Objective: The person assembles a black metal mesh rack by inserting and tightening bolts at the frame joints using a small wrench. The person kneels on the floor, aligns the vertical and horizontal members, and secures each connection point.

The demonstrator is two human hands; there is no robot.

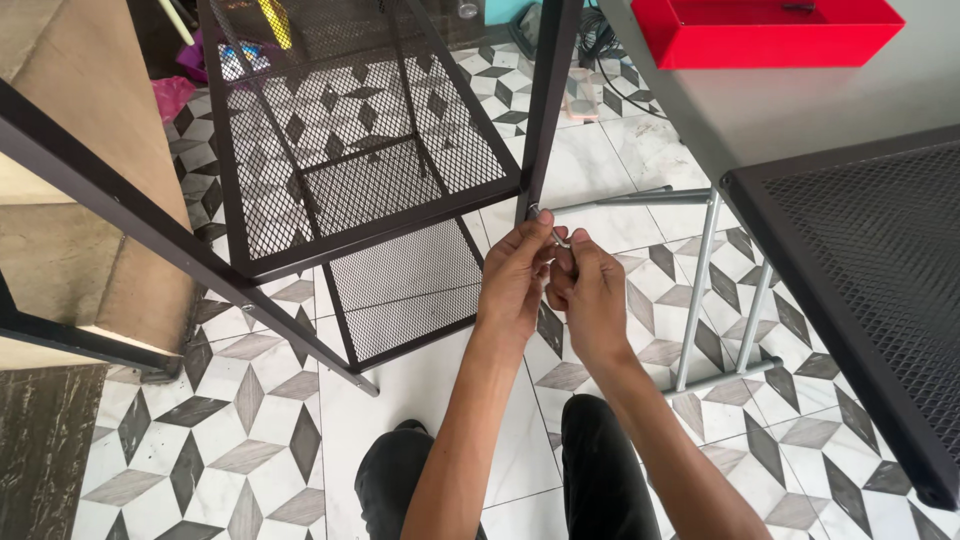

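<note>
Nearest the camera: two knees in dark trousers, on patterned tile floor.

Left hand: fingers pinched closed around a small metal screw, just below the corner joint of a dark metal rack.

Right hand: touching the left, fingers curled closed near the same screw; exact grip hidden behind the left fingers.

Screw: between the fingertips of both hands, just beside the lower end of the upright post.

Mesh shelf panels: above and left of the fingers.

Grey tubular frame: right of the fingers, on the floor.

Dark mesh panel: far right.

Red tray: well above the fingers, on a grey surface.
</note>
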